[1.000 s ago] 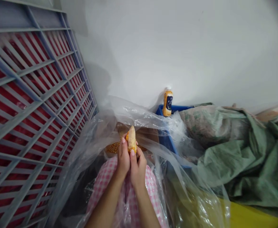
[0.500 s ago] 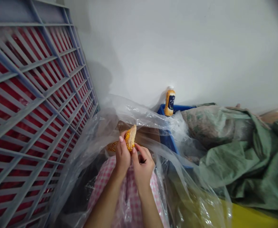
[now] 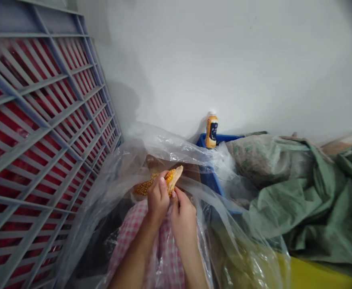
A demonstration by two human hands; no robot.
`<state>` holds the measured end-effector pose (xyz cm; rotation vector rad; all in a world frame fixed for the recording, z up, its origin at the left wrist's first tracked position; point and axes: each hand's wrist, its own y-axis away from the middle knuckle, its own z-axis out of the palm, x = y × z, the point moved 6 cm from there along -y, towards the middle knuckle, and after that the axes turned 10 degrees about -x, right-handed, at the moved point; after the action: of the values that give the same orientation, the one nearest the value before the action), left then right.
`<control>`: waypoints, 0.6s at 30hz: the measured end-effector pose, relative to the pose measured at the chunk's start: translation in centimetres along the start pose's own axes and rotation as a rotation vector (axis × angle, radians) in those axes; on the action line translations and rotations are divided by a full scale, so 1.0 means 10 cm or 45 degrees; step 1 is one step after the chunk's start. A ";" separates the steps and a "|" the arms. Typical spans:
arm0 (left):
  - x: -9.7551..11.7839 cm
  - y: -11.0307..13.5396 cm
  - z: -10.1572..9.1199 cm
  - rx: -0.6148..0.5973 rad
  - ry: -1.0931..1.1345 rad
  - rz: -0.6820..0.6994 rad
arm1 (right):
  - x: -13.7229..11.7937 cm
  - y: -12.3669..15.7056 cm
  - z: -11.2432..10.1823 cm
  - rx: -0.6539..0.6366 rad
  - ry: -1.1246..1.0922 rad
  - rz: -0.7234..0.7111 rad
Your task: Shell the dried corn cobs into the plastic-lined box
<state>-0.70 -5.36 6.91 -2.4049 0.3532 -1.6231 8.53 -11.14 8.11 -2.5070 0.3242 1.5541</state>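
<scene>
My left hand [image 3: 158,195] is wrapped round a partly stripped ear of corn [image 3: 174,178], whose pale bare cob faces right and whose yellow kernels show on the left side. My right hand [image 3: 183,209] is closed at the ear's lower end, thumb and forefinger pressed against the kernels there. Just beyond my left hand, a heap of loose corn kernels [image 3: 144,188] lies in a brown cardboard box [image 3: 190,170] lined with clear plastic sheeting [image 3: 163,138]. The sheeting also spreads around my lap.
On the left stands a tall grey slatted crate [image 3: 51,124] with red behind its slats. A drink bottle [image 3: 211,130] stands at a blue bin [image 3: 213,182] by the white wall. Green sacking [image 3: 308,200] and a yellow surface [image 3: 311,273] are on the right.
The ear of corn has tilted further right in my hands, its bare side turned more to the right. More of the loose kernels shows. The view has shifted slightly.
</scene>
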 end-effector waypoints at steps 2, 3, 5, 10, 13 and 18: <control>0.00 0.00 0.01 0.005 -0.045 -0.003 | 0.01 -0.01 0.01 0.010 0.025 0.015; -0.01 0.00 0.02 0.006 -0.055 -0.016 | 0.01 -0.01 0.02 0.021 0.026 0.016; -0.02 -0.01 0.04 -0.005 -0.035 -0.058 | 0.04 -0.02 0.01 0.044 0.006 0.011; -0.06 -0.02 0.05 -0.005 0.204 -0.212 | 0.10 -0.03 -0.02 0.010 -0.110 -0.011; -0.04 -0.03 0.05 -0.027 0.330 -0.250 | 0.11 -0.06 -0.03 -0.117 -0.133 -0.018; -0.04 -0.04 0.13 -0.154 0.359 -0.320 | 0.18 -0.16 -0.06 -0.222 0.044 0.018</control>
<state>0.40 -4.83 6.17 -2.3865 0.2054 -2.1180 10.25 -9.95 6.81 -2.6702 0.2202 1.6108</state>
